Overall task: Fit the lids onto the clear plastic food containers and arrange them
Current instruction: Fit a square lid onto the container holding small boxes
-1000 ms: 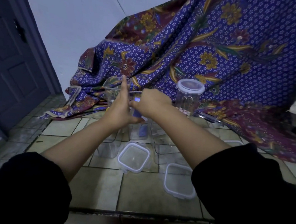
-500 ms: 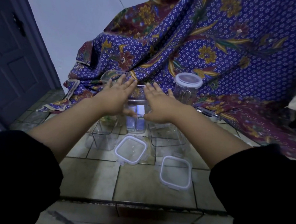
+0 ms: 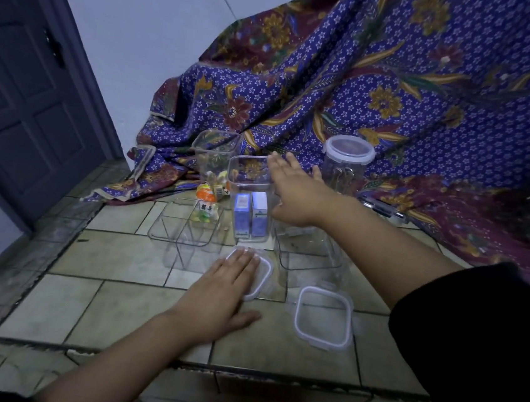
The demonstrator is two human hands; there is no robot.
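My left hand (image 3: pixel 230 282) lies flat, fingers together, on a lid (image 3: pixel 257 277) at 6 o'clock; my right hand (image 3: pixel 297 192), spread, seems to touch the tall container (image 3: pixel 250 199) at 12. A second lid (image 3: pixel 325 318) lies at 4.
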